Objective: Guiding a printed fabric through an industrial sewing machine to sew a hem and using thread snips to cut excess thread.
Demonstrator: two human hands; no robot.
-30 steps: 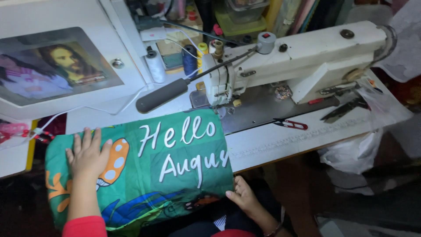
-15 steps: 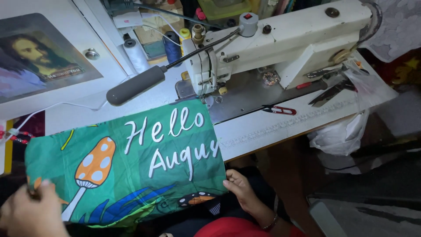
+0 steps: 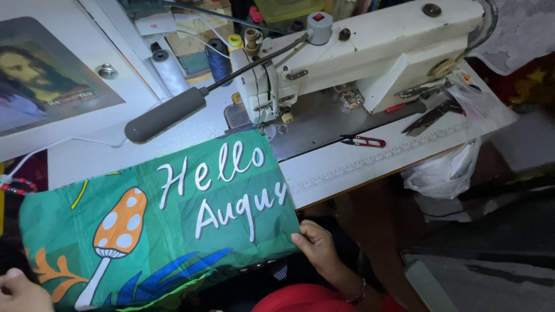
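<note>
A green printed cloth (image 3: 173,231) with white lettering, an orange mushroom and blue leaves lies spread over the near edge of the sewing table. My right hand (image 3: 315,245) pinches its lower right corner below the table edge. My left hand (image 3: 20,292) shows only partly at the bottom left, at the cloth's lower left corner; its grip is mostly cut off by the frame. The cloth's top right corner reaches close to the needle area of the white sewing machine (image 3: 358,52).
A grey-handled lamp arm (image 3: 165,115) juts over the table (image 3: 370,164). Thread spools (image 3: 167,69) stand behind it. Red thread snips (image 3: 364,140) and black scissors (image 3: 430,115) lie on the machine bed. A framed picture (image 3: 46,81) sits left; a plastic bag (image 3: 445,170) hangs right.
The cloth has been pulled toward me and to the left. My left hand slid off the top of the cloth down to its lower left corner. My right hand stays at the right corner.
</note>
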